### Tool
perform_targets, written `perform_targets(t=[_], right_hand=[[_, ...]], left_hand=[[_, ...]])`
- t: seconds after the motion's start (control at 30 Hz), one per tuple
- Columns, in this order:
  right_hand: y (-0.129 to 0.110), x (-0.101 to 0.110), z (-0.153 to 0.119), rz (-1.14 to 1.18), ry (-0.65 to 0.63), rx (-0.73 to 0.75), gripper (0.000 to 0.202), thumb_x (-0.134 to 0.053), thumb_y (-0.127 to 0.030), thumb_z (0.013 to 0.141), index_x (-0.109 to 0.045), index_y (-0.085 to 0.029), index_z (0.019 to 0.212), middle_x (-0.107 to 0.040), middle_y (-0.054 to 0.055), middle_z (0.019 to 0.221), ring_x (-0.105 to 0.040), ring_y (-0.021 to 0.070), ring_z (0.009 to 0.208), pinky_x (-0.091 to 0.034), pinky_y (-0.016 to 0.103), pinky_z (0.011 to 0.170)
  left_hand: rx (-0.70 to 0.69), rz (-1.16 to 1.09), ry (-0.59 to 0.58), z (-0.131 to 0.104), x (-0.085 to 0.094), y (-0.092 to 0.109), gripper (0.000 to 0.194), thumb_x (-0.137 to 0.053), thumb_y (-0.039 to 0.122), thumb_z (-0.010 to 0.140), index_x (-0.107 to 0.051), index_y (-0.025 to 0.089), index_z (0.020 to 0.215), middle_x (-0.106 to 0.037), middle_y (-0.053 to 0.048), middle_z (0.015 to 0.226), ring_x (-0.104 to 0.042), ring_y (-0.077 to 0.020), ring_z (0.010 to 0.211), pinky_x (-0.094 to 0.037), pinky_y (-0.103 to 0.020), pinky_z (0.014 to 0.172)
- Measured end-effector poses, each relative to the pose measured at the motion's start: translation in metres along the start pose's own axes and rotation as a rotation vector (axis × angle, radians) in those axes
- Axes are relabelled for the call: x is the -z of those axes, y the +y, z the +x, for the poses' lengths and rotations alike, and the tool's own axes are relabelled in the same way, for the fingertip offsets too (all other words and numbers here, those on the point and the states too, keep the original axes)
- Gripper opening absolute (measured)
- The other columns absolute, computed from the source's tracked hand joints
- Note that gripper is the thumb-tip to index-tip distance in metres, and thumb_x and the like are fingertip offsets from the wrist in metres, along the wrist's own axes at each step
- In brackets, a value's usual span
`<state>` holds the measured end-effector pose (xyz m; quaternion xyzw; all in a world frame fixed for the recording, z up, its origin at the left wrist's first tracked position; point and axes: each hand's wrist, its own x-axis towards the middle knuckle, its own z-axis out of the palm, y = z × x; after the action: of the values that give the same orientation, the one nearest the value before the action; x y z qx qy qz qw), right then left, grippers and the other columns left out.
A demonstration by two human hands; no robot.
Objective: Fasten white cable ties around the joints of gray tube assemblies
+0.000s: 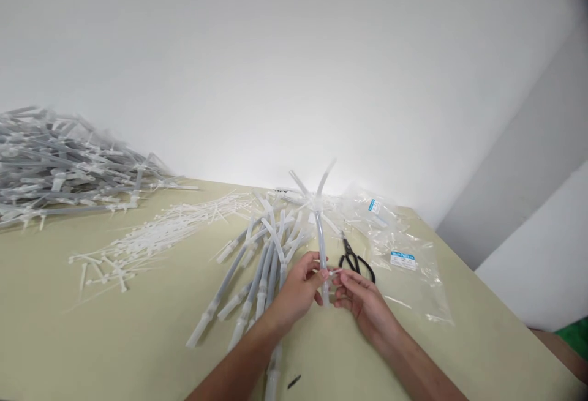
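Black scissors [356,261] lie beside plastic tubes [257,272], right of hands.

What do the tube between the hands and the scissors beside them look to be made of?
Tube: likely flexible translucent plastic, matte; it bends and lets light through. Scissors: black handles, probably coated metal; blades too small to judge. Left hand and right hand pinch the tube.

- The tube [321,248] held between the left hand [298,294] and the right hand [365,303] is translucent, smooth plastic with a dull sheen.
- The scissors [354,260] just beyond the right hand look like dark, matt metal.
- The bags [404,266] to its right are clear, glossy, crinkled plastic film.
- The cable ties [151,239] far left of the left hand are white plastic.
- The desk [114,327] is smooth, matt beige.
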<state>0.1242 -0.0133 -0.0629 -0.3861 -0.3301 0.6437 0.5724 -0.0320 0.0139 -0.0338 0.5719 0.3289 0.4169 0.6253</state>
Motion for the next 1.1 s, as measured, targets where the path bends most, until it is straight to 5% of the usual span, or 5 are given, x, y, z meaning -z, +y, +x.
perform_targets(t=[0.6,0.93,1.1], right_hand=[[-0.006,0.001,0.0,0.064,-0.016,-0.047,0.019,-0.074,-0.032,0.068,-0.065,-0.015,0.068,-0.05,-0.005,0.052,-0.041,0.0066,0.042,-0.031,0.02,0.039],[-0.004,0.0,0.0,0.052,0.016,-0.005,0.021,-0.074,-0.033,0.067,-0.066,-0.015,0.07,-0.042,-0.006,0.051,-0.033,0.006,0.042,-0.024,0.02,0.038],[-0.004,-0.001,-0.001,0.016,0.013,0.025,0.022,-0.074,-0.034,0.068,-0.067,-0.014,0.074,-0.044,-0.006,0.051,-0.035,0.0063,0.042,-0.027,0.019,0.038]], left_hand=[[0.085,-0.24,-0.202,-0.004,0.003,0.007,0.038,-0.059,0.032,0.082,-0.051,0.02,0.116,-0.053,-0.006,0.096,-0.055,-0.0135,0.073,-0.039,-0.024,0.054],[0.045,-0.095,-0.032,0.003,0.003,0.001,0.039,-0.065,0.037,0.075,-0.056,0.017,0.108,-0.055,-0.003,0.082,-0.054,-0.0128,0.068,-0.033,-0.023,0.055],[0.039,-0.064,-0.04,0.002,0.004,0.001,0.039,-0.064,0.037,0.075,-0.057,0.017,0.109,-0.058,-0.003,0.082,-0.055,-0.0142,0.07,-0.033,-0.024,0.055]])
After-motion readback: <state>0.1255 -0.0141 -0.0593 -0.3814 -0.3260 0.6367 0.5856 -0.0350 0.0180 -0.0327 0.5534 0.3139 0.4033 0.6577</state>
